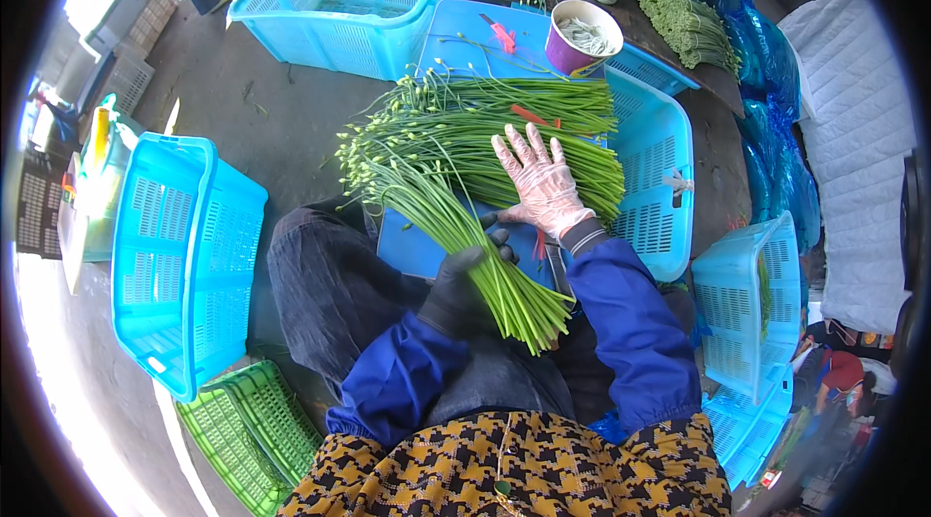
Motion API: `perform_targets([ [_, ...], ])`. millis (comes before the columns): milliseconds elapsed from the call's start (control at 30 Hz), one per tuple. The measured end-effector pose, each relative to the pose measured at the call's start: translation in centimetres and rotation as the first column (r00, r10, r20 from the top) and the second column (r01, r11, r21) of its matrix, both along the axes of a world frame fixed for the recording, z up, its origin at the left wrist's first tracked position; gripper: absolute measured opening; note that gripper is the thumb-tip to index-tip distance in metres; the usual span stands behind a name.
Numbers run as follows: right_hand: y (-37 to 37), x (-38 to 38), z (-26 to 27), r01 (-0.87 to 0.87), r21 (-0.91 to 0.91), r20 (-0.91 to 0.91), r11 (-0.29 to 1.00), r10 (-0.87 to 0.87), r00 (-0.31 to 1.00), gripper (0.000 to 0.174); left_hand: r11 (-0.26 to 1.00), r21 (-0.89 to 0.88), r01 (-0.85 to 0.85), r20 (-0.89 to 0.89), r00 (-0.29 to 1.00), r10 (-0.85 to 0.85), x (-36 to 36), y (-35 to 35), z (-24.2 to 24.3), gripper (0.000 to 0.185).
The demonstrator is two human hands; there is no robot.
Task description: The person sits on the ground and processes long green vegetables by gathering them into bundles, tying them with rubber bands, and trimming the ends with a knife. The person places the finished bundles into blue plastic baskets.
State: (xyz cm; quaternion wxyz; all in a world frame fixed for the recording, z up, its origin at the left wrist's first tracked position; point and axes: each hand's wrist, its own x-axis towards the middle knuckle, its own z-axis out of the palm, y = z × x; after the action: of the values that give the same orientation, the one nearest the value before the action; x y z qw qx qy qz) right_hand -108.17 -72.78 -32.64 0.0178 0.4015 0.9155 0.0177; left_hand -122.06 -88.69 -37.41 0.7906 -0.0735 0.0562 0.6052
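Observation:
My left hand [465,284], in a dark glove, is closed around a bunch of flowering garlic chives [502,291], its buds pointing up and left and its stem ends over my lap. My right hand [542,186], in a clear plastic glove, lies spread, palm down, over a larger pile of garlic chive stems [465,146], its thumb near the left hand's fingers. That pile lies across a blue board [414,244]. A strip of orange-red material [527,115] rests on the stems, and red strands [540,244] hang below the right hand.
A purple tub [566,51] of rubber bands and a pink-handled knife [503,37] sit on the board's far part. Blue crates [349,29] stand ahead, left [189,262] and right [654,175]. Tied bundles [684,29] lie on a dark table. Other people are at the edges.

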Motion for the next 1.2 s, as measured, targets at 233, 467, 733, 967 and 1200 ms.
perform_targets([
  [233,0.1,-0.1,-2.0,0.031,0.077,-0.015,0.997,-0.029,0.999,0.110,0.997,0.042,-0.067,-0.154,0.985,0.073,-0.1,-0.6,0.8,0.053],
  [467,0.4,-0.3,-2.1,0.066,0.074,-0.003,0.995,-0.066,0.998,0.102,0.945,0.298,-0.132,-0.057,0.986,0.156,-2.6,-4.4,5.7,0.048],
  [733,0.6,-0.2,-2.0,0.089,0.060,0.049,0.994,-0.092,0.995,0.096,0.624,0.762,-0.175,-0.003,0.962,0.273,-3.9,-5.1,11.6,0.038],
  [967,-0.5,0.3,1.9,0.077,-0.047,-0.009,0.996,-0.077,0.997,0.107,0.944,0.311,-0.109,-0.433,0.868,0.243,-3.4,-4.3,10.7,0.047],
  [1200,-6.4,1.9,5.6,-0.292,-0.806,-0.509,0.515,-0.351,0.786,0.068,1.000,-0.007,0.030,-0.343,0.939,-0.030,-3.0,-3.0,3.8,0.034],
])
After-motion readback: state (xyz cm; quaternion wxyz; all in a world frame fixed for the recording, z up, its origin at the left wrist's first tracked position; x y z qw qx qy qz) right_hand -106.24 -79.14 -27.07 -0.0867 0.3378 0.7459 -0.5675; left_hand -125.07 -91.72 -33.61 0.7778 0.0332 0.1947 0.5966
